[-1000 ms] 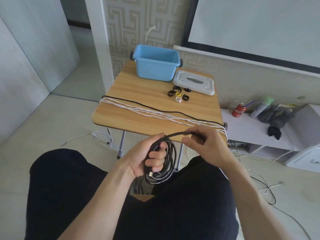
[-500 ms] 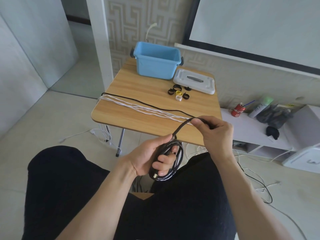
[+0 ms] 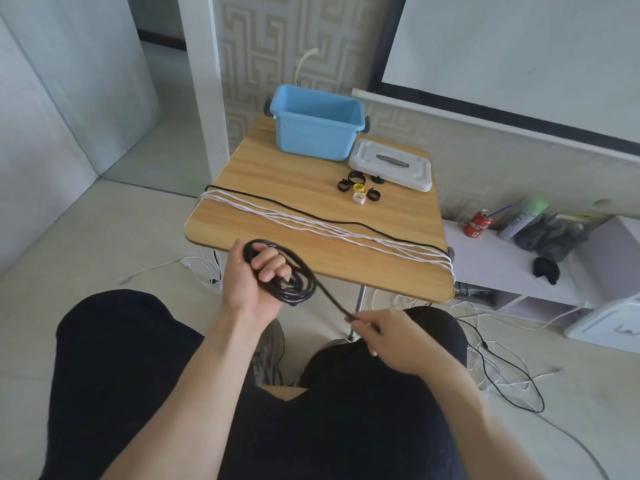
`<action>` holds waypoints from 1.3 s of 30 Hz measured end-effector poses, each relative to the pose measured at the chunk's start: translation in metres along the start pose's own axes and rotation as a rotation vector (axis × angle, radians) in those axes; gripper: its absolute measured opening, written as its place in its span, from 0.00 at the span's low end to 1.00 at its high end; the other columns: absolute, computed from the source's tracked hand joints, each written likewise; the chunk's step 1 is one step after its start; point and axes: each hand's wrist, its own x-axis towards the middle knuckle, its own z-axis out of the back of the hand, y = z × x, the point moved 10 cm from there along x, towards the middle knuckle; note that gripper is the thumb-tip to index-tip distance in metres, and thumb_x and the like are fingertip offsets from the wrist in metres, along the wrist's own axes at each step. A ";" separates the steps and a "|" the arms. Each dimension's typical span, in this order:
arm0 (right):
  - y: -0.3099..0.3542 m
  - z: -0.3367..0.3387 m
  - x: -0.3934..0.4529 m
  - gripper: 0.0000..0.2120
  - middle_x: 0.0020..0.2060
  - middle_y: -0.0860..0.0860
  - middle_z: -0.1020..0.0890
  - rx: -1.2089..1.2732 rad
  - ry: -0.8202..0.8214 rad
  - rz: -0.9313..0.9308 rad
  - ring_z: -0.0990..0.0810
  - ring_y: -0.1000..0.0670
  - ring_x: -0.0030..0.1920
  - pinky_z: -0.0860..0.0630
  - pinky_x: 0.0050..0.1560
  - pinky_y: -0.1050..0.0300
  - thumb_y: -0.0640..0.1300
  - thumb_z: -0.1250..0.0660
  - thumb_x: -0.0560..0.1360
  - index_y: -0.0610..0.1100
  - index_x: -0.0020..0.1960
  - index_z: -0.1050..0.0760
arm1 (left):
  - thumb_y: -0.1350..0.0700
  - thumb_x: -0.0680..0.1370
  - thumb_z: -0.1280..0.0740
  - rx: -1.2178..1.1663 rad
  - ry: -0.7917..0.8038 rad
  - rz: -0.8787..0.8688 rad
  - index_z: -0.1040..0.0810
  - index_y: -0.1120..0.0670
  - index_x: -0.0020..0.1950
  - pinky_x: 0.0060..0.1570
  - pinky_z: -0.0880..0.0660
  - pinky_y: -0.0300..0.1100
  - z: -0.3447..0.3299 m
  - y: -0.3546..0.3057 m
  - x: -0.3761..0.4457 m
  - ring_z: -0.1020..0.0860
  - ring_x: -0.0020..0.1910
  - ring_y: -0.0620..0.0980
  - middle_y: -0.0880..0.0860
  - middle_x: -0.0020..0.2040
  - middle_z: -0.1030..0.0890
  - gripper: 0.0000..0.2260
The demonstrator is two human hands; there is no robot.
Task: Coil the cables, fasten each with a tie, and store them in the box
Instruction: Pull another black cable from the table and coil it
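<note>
left grip (image 3: 251, 278) holds coil (image 3: 287, 275); box (image 3: 317, 128) seemingly empty.

bright, even daylight with soft shadows, sharp focus at centre, and wide-angle bending toward the edges.

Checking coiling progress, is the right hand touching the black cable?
Touching: the head view shows the right hand pinching the black cable strand leading from the coil gripped by the left hand.

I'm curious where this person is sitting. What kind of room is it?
Probably a living room at home. A roll-down projector screen hangs on the patterned wallpaper, a low white shelf unit holds a soda can, and a small wooden folding table stands in front.
</note>
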 end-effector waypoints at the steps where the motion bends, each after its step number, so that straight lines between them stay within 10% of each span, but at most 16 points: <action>1: 0.006 -0.007 -0.003 0.12 0.36 0.53 0.18 -0.060 0.034 0.016 0.20 0.54 0.37 0.22 0.44 0.55 0.51 0.42 0.85 0.54 0.53 0.20 | 0.42 0.84 0.47 0.028 -0.049 -0.049 0.33 0.52 0.40 0.29 0.31 0.38 0.006 -0.005 0.001 0.36 0.23 0.44 0.45 0.28 0.35 0.19; 7: 0.045 -0.035 -0.012 0.12 0.42 0.46 0.19 -0.279 0.065 0.020 0.18 0.44 0.41 0.19 0.45 0.48 0.48 0.38 0.83 0.43 0.48 0.20 | 0.49 0.84 0.38 0.510 -0.170 -0.144 0.30 0.55 0.43 0.38 0.27 0.45 0.018 0.001 0.000 0.27 0.30 0.49 0.50 0.34 0.27 0.13; 15: 0.082 0.007 -0.016 0.08 0.46 0.54 0.14 -0.189 -0.058 0.199 0.17 0.55 0.45 0.17 0.50 0.54 0.50 0.30 0.78 0.48 0.52 0.15 | 0.53 0.84 0.41 1.463 0.218 -0.126 0.27 0.56 0.31 0.39 0.27 0.43 -0.011 0.042 -0.007 0.25 0.29 0.51 0.55 0.28 0.25 0.21; 19: 0.078 0.040 -0.020 0.13 0.37 0.57 0.17 -0.099 -0.150 0.193 0.20 0.58 0.37 0.23 0.37 0.64 0.57 0.20 0.67 0.51 0.44 0.18 | 0.46 0.84 0.41 1.780 0.337 0.022 0.26 0.57 0.37 0.37 0.25 0.36 -0.004 0.064 -0.010 0.26 0.27 0.46 0.52 0.28 0.26 0.21; 26: 0.055 0.096 -0.015 0.18 0.30 0.53 0.18 0.156 -0.396 0.199 0.21 0.54 0.31 0.25 0.32 0.59 0.60 0.18 0.58 0.49 0.35 0.19 | 0.34 0.82 0.49 1.060 0.560 0.717 0.29 0.58 0.47 0.29 0.32 0.40 0.006 0.104 -0.047 0.33 0.24 0.47 0.51 0.30 0.31 0.28; 33: 0.027 0.077 -0.002 0.07 0.31 0.49 0.21 0.289 -0.410 0.174 0.28 0.54 0.30 0.32 0.33 0.59 0.52 0.32 0.80 0.54 0.46 0.15 | 0.45 0.85 0.47 0.552 0.710 0.686 0.31 0.58 0.46 0.27 0.43 0.42 -0.030 0.091 -0.053 0.35 0.20 0.43 0.47 0.27 0.31 0.18; 39: 0.029 0.035 0.004 0.16 0.38 0.53 0.18 0.179 -0.326 0.171 0.20 0.56 0.38 0.25 0.39 0.66 0.44 0.45 0.86 0.52 0.71 0.28 | 0.43 0.85 0.48 0.107 0.463 0.411 0.29 0.55 0.43 0.27 0.39 0.38 -0.039 0.059 -0.028 0.37 0.20 0.44 0.45 0.25 0.34 0.20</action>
